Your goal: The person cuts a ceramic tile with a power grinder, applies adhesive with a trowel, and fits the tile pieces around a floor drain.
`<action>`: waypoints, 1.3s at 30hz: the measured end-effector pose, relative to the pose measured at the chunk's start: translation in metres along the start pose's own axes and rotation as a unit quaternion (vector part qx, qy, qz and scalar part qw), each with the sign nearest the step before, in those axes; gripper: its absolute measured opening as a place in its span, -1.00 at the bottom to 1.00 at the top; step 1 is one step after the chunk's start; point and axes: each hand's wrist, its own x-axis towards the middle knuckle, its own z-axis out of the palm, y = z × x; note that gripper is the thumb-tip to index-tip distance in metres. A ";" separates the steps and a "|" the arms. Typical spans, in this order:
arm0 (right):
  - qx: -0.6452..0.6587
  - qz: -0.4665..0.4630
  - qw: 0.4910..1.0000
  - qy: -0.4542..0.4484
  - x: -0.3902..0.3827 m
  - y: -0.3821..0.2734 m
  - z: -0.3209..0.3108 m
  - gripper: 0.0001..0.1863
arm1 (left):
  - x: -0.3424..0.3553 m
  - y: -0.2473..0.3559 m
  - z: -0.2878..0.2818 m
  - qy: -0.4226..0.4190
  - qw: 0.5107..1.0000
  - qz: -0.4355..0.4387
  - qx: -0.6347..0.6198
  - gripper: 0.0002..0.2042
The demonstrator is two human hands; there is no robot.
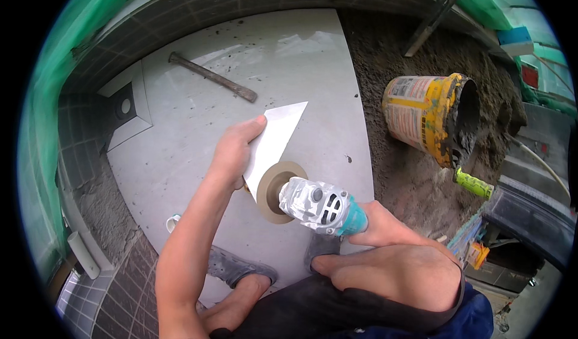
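At the left edge of the large floor tile (pixel 325 74), the drain (pixel 125 106) already has pale pieces set around it. A hammer-like tool (pixel 214 77) lies on the floor tile's far half. Your left hand (pixel 235 146) is closed on the white tile piece (pixel 277 137), thumb over its face, holding it above the floor tile. Its outline is already slanted, so shaping looks well along; the edge by the disc (pixel 265 203) of the grinder (pixel 319 205) seems left to work, though this angle hides whether they touch. Your right hand (pixel 382 223) wraps the grinder's body. Beyond the floor tile's right edge, mortar (pixel 379 50) lies exposed around a yellow bucket (pixel 415 107).
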 end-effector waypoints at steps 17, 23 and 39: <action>-0.019 0.054 0.997 0.051 0.005 0.016 -0.024 -0.69 | -0.011 0.005 0.011 0.000 0.999 -0.014 0.040 -0.63; -0.032 0.014 0.999 0.002 -0.001 0.004 -0.019 -0.59 | -0.001 -0.007 0.000 0.005 0.999 -0.013 0.053 -0.62; 0.023 0.034 0.996 0.079 0.010 0.016 -0.038 -0.70 | -0.010 -0.005 0.004 -0.021 0.997 -0.016 0.068 -0.57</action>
